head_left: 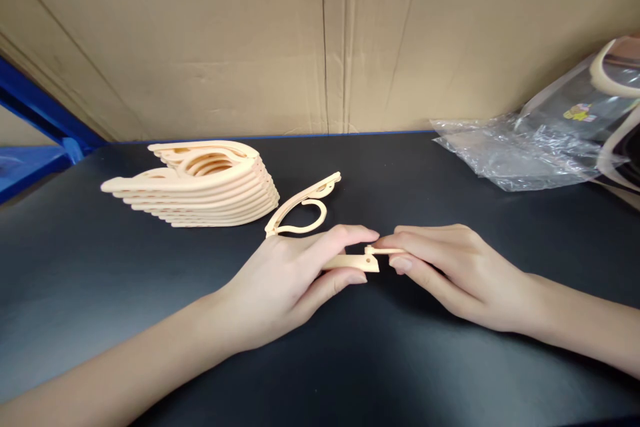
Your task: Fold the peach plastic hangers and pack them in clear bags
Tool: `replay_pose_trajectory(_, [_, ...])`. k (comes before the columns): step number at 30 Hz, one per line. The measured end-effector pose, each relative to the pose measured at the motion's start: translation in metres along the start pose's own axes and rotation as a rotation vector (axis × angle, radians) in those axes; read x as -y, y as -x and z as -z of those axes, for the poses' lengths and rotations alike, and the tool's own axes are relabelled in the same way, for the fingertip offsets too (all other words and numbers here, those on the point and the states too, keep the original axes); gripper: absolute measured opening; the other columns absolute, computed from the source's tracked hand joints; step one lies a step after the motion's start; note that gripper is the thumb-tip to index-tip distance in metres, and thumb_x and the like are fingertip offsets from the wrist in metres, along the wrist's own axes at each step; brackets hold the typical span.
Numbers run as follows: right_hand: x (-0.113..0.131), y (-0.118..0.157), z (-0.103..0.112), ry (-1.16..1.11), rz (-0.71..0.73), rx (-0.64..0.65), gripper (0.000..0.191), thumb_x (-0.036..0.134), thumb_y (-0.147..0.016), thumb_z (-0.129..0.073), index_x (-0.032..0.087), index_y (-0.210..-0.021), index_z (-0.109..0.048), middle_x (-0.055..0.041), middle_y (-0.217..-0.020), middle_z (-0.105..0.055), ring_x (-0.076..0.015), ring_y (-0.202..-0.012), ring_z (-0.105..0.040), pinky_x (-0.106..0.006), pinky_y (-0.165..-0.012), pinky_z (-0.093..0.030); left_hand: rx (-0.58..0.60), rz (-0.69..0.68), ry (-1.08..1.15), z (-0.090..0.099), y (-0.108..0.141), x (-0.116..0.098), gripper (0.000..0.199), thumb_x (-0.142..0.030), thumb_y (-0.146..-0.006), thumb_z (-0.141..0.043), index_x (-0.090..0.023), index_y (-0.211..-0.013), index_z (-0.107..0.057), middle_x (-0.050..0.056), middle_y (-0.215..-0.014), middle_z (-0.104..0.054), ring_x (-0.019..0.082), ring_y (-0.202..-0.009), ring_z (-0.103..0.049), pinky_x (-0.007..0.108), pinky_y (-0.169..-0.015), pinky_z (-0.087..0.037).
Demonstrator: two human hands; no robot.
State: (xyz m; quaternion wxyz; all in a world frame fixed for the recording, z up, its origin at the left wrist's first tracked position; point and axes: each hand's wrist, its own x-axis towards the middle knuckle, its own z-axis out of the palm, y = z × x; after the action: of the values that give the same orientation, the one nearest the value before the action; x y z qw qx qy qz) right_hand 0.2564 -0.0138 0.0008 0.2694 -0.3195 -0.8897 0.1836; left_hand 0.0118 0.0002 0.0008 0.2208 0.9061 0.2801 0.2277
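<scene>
My left hand [295,270] is closed around a cream plastic hanger part [357,263], whose squared end with a small hole sticks out between thumb and fingers. Opposite it, my right hand [455,270] pinches a thin cream plastic rod [387,251] with a small knob at its tip. The knob sits right at the upper edge of the holed end; whether it is seated there I cannot tell. Behind my left hand shows a curved cream hanger arm with a hook [303,210]. My hand hides whether it joins the held part.
A neat stack of cream folding hangers [215,190] lies on the black table [320,373] at the back left. Clear plastic bags [530,147] and more cream curved pieces [605,73] are at the right. Cardboard [225,47] stands behind; a blue frame [45,107] is at the left.
</scene>
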Motion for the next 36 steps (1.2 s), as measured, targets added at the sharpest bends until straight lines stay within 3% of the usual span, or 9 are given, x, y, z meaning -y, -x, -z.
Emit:
replay_pose_trajectory(4, [-0.0001, -0.0015, 0.0013, -0.04, -0.012, 0.009, 0.026, 0.025, -0.103, -0.039, 0.019, -0.091, -0.062, 0.0001, -0.072, -0.056, -0.0102, -0.06, -0.053, -0.022, -0.058, -0.042, -0.011, -0.024, -0.011, -0.0006, 0.0, -0.0012, 0.028, -0.023, -0.101, -0.048, -0.024, -0.128, -0.049, 0.001, -0.115, -0.07, 0.012, -0.094, -0.07, 0.021, -0.082, -0.053])
replay_pose_trajectory(22, [0.0045, -0.0024, 0.0019, -0.162, -0.113, 0.066, 0.026, 0.025, -0.104, -0.039, 0.019, -0.088, -0.059, 0.0021, -0.072, -0.05, -0.008, -0.06, -0.05, -0.021, -0.058, -0.04, -0.044, -0.073, -0.012, -0.0011, 0.0004, -0.0011, 0.029, -0.015, -0.099, -0.051, -0.022, -0.127, -0.049, -0.001, -0.112, -0.068, 0.008, -0.095, -0.067, 0.016, -0.084, -0.049])
replay_pose_trajectory(27, [0.0055, -0.0014, 0.0024, -0.144, -0.076, 0.066, 0.026, 0.023, -0.103, -0.039, 0.018, -0.089, -0.06, 0.0016, -0.073, -0.052, -0.008, -0.061, -0.051, -0.021, -0.059, -0.04, -0.045, -0.056, -0.021, -0.0014, 0.0016, -0.0001, 0.028, -0.018, -0.1, -0.05, -0.021, -0.128, -0.049, 0.0, -0.109, -0.068, 0.01, -0.092, -0.066, 0.018, -0.081, -0.05])
replay_pose_trajectory(36, [0.0017, 0.0017, -0.001, 0.043, 0.059, 0.061, 0.027, 0.022, -0.103, -0.037, 0.012, -0.097, -0.062, 0.001, -0.072, -0.049, -0.0091, -0.059, -0.045, -0.022, -0.055, -0.038, -0.004, -0.05, 0.03, -0.0007, 0.0019, 0.0003, 0.026, -0.015, -0.099, -0.051, -0.021, -0.124, -0.053, -0.004, -0.102, -0.066, 0.005, -0.088, -0.064, 0.01, -0.079, -0.044])
